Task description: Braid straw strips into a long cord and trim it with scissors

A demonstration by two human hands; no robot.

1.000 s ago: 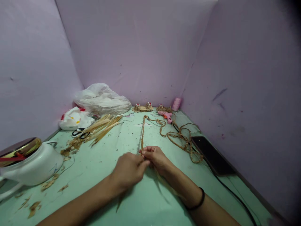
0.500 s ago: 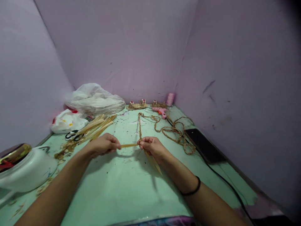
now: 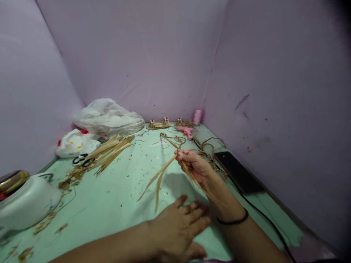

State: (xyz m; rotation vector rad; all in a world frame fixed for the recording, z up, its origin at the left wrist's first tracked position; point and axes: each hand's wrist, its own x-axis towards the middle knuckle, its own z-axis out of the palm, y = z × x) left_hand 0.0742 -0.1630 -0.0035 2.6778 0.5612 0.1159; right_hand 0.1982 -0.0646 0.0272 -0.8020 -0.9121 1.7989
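Observation:
Between its thumb and fingers, my right hand (image 3: 194,166) pinches the near end of a brown braided cord (image 3: 170,142). Loose pale strips of dried leaf (image 3: 161,171) fan out from the pinch, some to the left and some down toward my right wrist. My left hand (image 3: 182,226) is in front of it, nearer to me, with fingers spread and slightly blurred; I see nothing held in it. More of the cord (image 3: 210,149) lies in loops behind my right hand.
At left lie a bundle of dried strips (image 3: 113,151), black-handled scissors (image 3: 82,159), leaf scraps (image 3: 74,177) and a white pot (image 3: 30,204). Plastic bags (image 3: 109,117) sit behind. Farther back are a pink glue gun (image 3: 186,131) and thread spool (image 3: 197,117). A phone (image 3: 237,171) lies right.
My left hand has let go of the strip and swung right and toward me, opening. My right hand has moved up and right with the cord, which now slants.

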